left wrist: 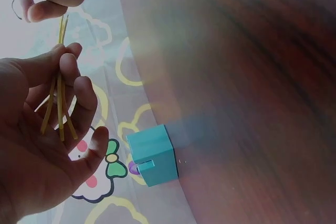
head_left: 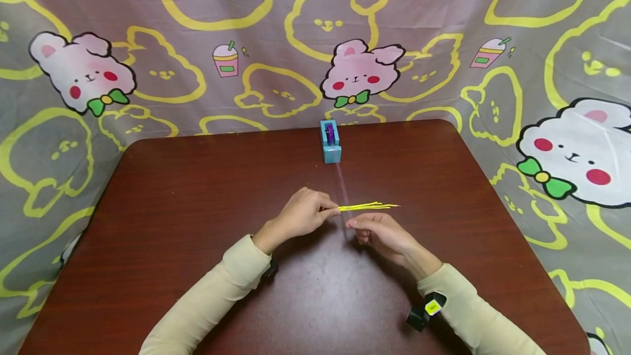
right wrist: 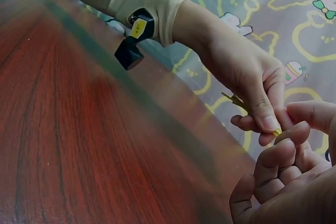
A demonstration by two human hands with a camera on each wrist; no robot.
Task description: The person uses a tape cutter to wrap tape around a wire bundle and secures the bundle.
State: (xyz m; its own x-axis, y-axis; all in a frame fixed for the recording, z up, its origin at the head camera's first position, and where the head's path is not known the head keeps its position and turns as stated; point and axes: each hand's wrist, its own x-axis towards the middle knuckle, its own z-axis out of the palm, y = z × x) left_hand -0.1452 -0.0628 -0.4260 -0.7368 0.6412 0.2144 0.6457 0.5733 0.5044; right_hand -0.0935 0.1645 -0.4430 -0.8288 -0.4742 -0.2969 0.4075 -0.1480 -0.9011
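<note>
While the left hand [head_left: 307,212] pinches a bundle of yellow sticks [head_left: 367,206] in a closed grip above the worktop [head_left: 236,169], the right hand [head_left: 386,234], its grip likewise closed, pinches the near end of a translucent tape strip [head_left: 342,181]. The strip extends from the blue dispenser [head_left: 332,156] near the worktop's far edge and crosses the sticks in the head view; contact between them cannot be determined.

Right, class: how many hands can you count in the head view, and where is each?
2. The left hand grips the yellow strips; the right hand is just right of it, by the tape. No other hand shows.
</note>
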